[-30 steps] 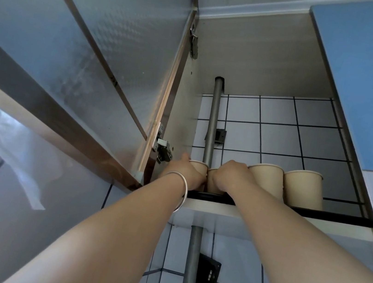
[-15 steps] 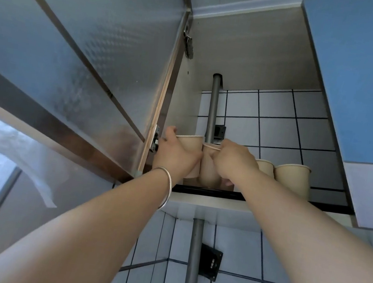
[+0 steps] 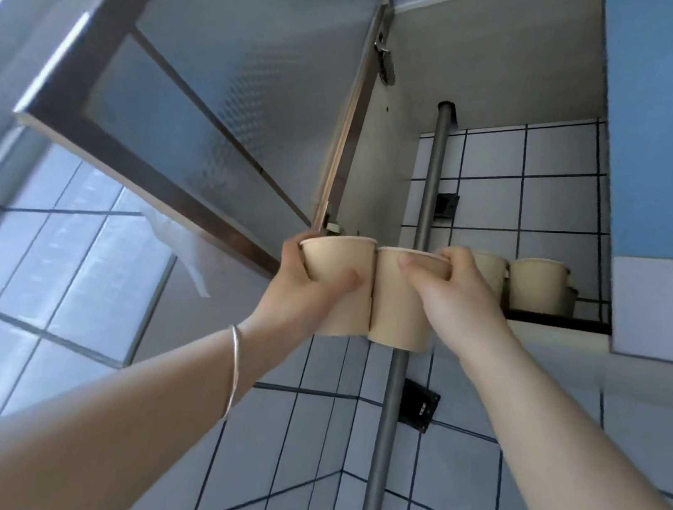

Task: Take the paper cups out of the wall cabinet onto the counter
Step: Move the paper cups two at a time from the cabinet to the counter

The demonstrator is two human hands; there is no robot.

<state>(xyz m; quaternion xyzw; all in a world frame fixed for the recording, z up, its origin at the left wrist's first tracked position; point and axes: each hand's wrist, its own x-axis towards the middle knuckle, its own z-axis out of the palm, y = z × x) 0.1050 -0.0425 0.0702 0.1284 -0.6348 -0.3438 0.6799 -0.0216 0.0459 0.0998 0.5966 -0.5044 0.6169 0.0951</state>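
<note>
Hands [image 3: 303, 289] gripping plain unlabelled paper cups [image 3: 402, 299]

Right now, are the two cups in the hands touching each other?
Touching. In the head view the left cup and right cup press side to side, no gap.

Vertical metal pipe [image 3: 425, 207]: landmark, running from the top of the recess down past the bottom of frame. White tiled wall [image 3: 552, 199] with dark grout: directly behind the pipe. Two black brackets [image 3: 446, 205], [image 3: 419, 404]: just right of it. Window [image 3: 45, 233]: far left. Crumpled clear plastic [image 3: 187, 245]: between window and pipe.
</note>
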